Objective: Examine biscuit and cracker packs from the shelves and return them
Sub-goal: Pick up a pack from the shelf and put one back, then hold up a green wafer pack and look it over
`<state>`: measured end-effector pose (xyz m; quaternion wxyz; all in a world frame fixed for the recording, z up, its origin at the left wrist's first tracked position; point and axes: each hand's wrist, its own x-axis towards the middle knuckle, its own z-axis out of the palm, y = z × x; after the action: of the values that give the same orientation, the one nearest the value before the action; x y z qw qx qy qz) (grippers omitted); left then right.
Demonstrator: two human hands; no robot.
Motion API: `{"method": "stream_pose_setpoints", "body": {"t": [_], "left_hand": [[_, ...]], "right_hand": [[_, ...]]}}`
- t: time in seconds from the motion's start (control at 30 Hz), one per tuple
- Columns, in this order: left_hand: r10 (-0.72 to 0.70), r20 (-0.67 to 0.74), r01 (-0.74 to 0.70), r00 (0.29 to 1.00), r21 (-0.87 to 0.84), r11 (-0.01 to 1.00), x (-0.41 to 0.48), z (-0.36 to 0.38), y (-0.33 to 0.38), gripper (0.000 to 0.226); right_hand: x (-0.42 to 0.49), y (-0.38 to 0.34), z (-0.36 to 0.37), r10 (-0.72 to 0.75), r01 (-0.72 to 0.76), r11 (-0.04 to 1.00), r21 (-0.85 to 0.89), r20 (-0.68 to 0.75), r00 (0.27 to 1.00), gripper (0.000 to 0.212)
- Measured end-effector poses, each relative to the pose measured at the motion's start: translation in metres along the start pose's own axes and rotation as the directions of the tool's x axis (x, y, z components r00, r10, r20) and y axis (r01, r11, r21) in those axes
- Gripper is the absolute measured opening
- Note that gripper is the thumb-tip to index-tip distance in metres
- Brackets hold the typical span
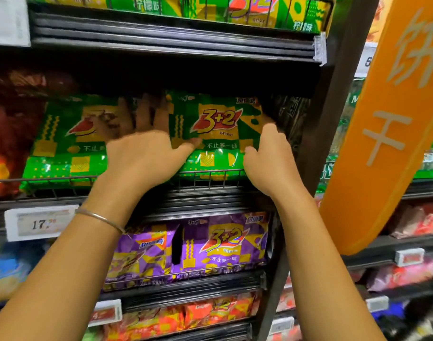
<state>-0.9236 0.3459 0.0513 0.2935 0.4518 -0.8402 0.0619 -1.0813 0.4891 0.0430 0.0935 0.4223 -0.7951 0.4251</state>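
The dark wire-fronted shelf (210,198) carries a green 3+2 pack (218,124) beside a second green pack (63,143); further left lie blurred reddish packs (11,119), possibly a different flavour

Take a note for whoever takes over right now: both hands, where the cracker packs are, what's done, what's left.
Left grip: fingers spread straight at the left edge of the right-hand green pack, thumb on its front.
Right grip: curled round that pack's right edge.
Pack: stands on the middle shelf, behind the wire rail, beside a second green pack; purple packs one shelf down.
Done: unclear; one picture cannot tell taking out from putting back.
Left: seat this pack and let go, or pull it out, examine, return; then other packs.
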Motion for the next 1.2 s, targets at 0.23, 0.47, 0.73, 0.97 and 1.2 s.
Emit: {"method": "stream_pose_setpoints", "body": {"t": [0.23,0.47,0.73,0.97,1.2], "left_hand": [[-0.063,-0.168,0.053,0.984,-0.064,0.997,-0.020,-0.007,0.019,0.078],[-0.117,-0.523,-0.368,0.844,-0.724,0.583,-0.122,0.019,0.107,0.017],[0.020,0.115,0.103,0.993,-0.943,0.316,-0.232,0.106,0.242,0.028],[0.146,-0.128,-0.172,0.981,-0.920,0.353,-0.195,0.063,0.325,0.056],[-0.312,-0.208,-0.014,0.927,-0.851,0.525,-0.127,0.015,0.338,0.066]], "right_hand": [[-0.046,0.016,-0.011,-0.094,0.146,0.919,0.366,-0.154,0.984,0.050],[-0.102,0.062,-0.022,-0.117,0.102,0.637,0.765,-0.034,0.993,0.027],[-0.115,0.224,-0.072,0.138,-0.434,0.647,0.628,0.463,0.876,0.023],[-0.028,0.242,-0.161,0.163,-0.007,0.645,0.764,-0.129,0.978,0.020],[0.019,0.229,-0.180,0.015,0.079,0.776,0.626,-0.144,0.989,0.033]]}}
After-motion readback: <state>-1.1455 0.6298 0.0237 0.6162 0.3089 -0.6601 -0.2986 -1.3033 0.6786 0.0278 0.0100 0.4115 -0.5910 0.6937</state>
